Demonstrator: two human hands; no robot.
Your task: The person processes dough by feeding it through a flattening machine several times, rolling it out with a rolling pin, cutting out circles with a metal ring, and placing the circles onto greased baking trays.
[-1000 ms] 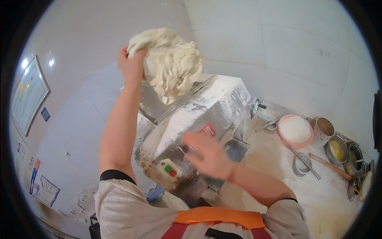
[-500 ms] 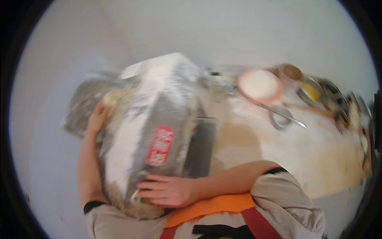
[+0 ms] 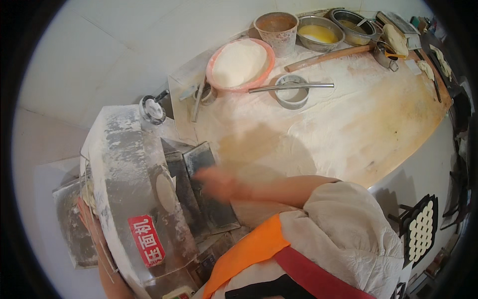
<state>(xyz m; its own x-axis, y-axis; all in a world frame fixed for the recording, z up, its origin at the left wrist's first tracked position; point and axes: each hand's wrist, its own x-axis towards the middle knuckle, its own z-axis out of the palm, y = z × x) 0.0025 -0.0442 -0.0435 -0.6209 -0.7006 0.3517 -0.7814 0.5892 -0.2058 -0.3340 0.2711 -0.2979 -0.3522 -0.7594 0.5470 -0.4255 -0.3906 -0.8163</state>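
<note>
A flour-dusted metal dough sheeter with a red label stands in front of me at the left. Past its left side, my left hand reaches down, fingers stretched out against a strip of pale dough; the machine's edge hides part of the hand and dough. A metal tray lies beneath them. On the machine's other side, my right hand is smeared by motion above a dark metal plate. Its fingers cannot be made out.
A floured wooden board spreads to the right. Along its back are a pink basin of flour, a bucket, a bowl with yellow contents and a rolling pin. A metal rod crosses a round container. A knob tops the machine.
The view has swung right, showing more of the board. My right hand has left the machine's near end and moved to its right side. My left hand stays beside the left side.
</note>
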